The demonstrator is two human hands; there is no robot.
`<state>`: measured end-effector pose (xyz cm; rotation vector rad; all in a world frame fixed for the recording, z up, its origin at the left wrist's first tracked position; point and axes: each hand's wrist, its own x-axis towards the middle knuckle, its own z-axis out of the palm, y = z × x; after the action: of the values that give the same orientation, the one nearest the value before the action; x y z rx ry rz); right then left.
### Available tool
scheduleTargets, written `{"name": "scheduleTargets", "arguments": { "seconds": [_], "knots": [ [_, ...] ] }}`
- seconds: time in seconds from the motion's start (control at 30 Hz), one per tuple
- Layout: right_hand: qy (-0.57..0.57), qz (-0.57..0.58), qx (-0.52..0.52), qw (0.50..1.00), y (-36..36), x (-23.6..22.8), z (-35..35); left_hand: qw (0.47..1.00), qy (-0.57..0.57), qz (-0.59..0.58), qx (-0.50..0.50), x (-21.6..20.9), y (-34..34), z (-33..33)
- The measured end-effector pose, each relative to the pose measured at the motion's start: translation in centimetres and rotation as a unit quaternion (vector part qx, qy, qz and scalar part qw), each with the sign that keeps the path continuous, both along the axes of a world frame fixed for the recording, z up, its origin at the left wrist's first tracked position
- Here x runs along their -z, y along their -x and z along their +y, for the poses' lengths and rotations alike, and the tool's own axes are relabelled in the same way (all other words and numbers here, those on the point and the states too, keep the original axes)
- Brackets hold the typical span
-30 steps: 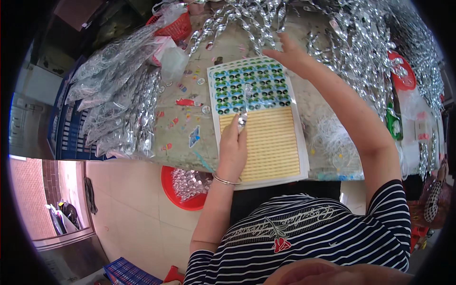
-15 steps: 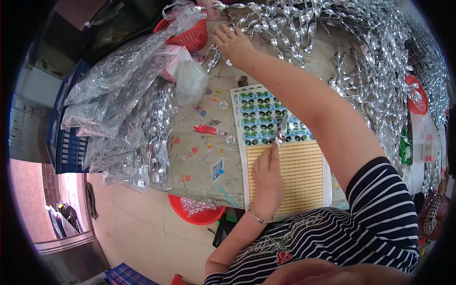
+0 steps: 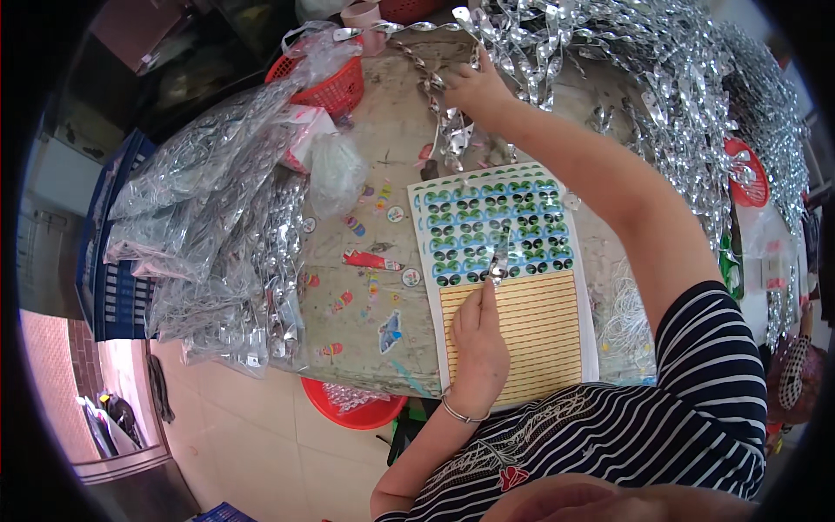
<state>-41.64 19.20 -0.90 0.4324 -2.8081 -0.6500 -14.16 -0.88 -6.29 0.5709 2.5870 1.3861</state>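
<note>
Our left hand lay on the sticker sheet, fingers pressed together and pinching a small silver strip over the rows of dark green stickers, much as half a second before. Our right hand, which had reached toward the red basket, had drawn nearer and closed its fingers on a silver twisted strip at the edge of the heap. The sheet rested on the patterned table.
</note>
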Motion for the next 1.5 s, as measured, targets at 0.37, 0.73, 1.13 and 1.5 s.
{"name": "scheduleTargets", "arguments": {
  "seconds": [0.37,0.73,1.13,1.5],
  "knots": [
    [0.125,0.076,-0.148,0.978,-10.1,-2.8,11.1,0.984,0.058,0.168,-0.031,0.7,-0.1,0.7],
    [0.076,-0.033,-0.055,0.995,-23.5,-3.7,18.1,0.985,0.038,0.148,-0.079,-0.5,1.6,0.6],
    [0.033,-0.039,0.084,0.995,-27.6,-6.4,18.4,0.982,0.082,0.164,-0.043,-1.3,7.5,0.8],
    [0.271,-0.104,-0.003,0.957,-9.7,-1.7,4.7,0.973,-0.181,0.05,-0.133,0.8,17.3,-1.2]
  ]
}}
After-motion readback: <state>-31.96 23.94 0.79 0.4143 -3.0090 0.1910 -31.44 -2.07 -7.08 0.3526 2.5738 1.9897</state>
